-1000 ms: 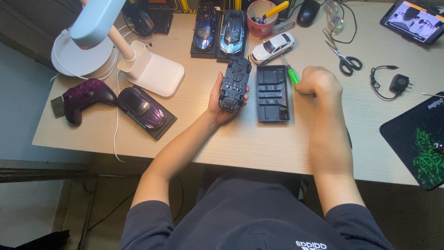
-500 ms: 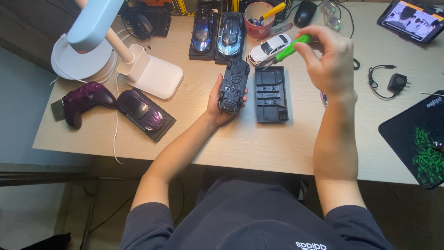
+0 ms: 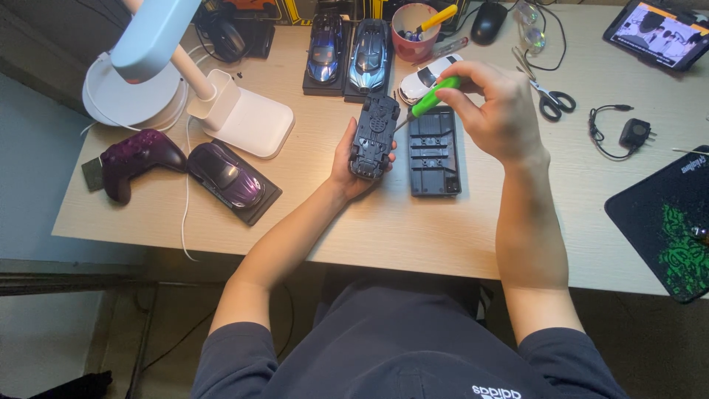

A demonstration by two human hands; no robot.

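At centre frame, your left hand (image 3: 353, 159) is clamped around an upturned toy car (image 3: 374, 137), held just above the desk (image 3: 413, 236). Your right hand (image 3: 496, 111) is closed on a green screwdriver (image 3: 430, 97), its tip at the car's underside. With the tool so slanted, the tip could slip and scratch the chassis or jab your left fingers. 1 black base (image 3: 434, 151) lies just right.

Home hobby desk (image 3: 413, 229): lamp (image 3: 159, 33), game controller (image 3: 136, 159), model cars (image 3: 347, 52), mouse (image 3: 489, 21).
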